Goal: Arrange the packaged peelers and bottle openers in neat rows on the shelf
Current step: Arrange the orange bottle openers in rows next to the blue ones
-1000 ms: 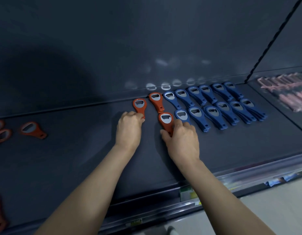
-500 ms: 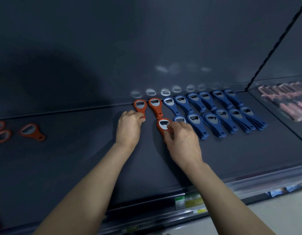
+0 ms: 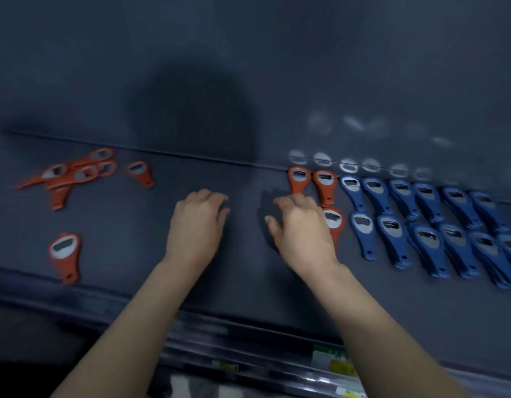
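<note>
Shelf (image 3: 248, 282) is lined w/ orange openers (image 3: 324, 186) & blue openers (image 3: 392, 234); L hand (image 3: 197, 225) & R hand (image 3: 301, 228) are held relaxed, nothing gripped.

Twelve blue bottle openers (image 3: 392, 231) show, six per row, some seemingly stacked. Three orange bottle openers (image 3: 324, 185) adjoin them; two more lie singly at left, plus a blurred pile (image 3: 76, 173) of perhaps five.

Left grip (image 3: 195, 222), right grip (image 3: 301, 225): palm-down, slack.
</note>
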`<state>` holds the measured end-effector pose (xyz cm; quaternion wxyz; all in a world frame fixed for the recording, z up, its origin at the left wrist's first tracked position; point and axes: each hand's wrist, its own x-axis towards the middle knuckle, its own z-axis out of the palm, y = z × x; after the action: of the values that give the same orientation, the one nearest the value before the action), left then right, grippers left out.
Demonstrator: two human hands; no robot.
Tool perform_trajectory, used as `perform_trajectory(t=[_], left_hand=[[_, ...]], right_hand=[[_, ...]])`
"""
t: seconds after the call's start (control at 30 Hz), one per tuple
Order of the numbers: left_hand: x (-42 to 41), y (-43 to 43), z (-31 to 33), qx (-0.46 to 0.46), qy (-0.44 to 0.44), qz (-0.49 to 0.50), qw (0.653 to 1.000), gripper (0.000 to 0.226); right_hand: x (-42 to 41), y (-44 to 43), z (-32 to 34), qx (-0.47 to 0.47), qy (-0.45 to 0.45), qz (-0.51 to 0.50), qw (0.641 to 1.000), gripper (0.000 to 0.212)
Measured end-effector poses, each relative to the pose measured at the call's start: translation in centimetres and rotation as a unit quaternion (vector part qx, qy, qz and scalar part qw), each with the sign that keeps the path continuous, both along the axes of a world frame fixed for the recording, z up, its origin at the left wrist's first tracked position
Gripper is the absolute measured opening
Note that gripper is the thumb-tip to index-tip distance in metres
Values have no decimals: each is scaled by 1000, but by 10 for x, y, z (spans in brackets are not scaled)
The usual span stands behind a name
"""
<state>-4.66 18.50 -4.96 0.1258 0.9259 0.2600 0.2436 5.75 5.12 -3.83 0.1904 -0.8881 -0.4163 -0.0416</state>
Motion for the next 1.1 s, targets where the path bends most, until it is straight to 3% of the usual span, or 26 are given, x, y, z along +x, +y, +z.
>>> perform_trajectory(t=[0.2, 0.4, 0.47, 0.6, 0.8, 1.0, 1.1], left_hand=[[-88, 37, -6, -12, 48, 193, 980, 23], [-148, 69, -6, -47, 118, 399, 908, 42], [-149, 81, -5, -65, 143, 396, 904, 42], [-143, 112, 0, -86, 122, 360, 921, 17], [-132, 155, -1, -167, -35, 234, 957, 20], [-121, 197, -1, -171, -154, 217, 949, 19], [-119, 226, -2, -173, -165, 224, 945, 26]], right_hand=[[-38, 73, -5, -32, 9, 153, 988, 37], [-69, 144, -13, -67, 32, 190, 979, 41], [-70, 161, -15, -76, 41, 177, 980, 44], [-73, 200, -17, -64, 59, 149, 985, 47], [-73, 247, -19, -52, 69, 104, 991, 51], [-64, 273, -18, -38, 113, 62, 991, 29], [-60, 283, -15, -61, 168, 37, 983, 18]])
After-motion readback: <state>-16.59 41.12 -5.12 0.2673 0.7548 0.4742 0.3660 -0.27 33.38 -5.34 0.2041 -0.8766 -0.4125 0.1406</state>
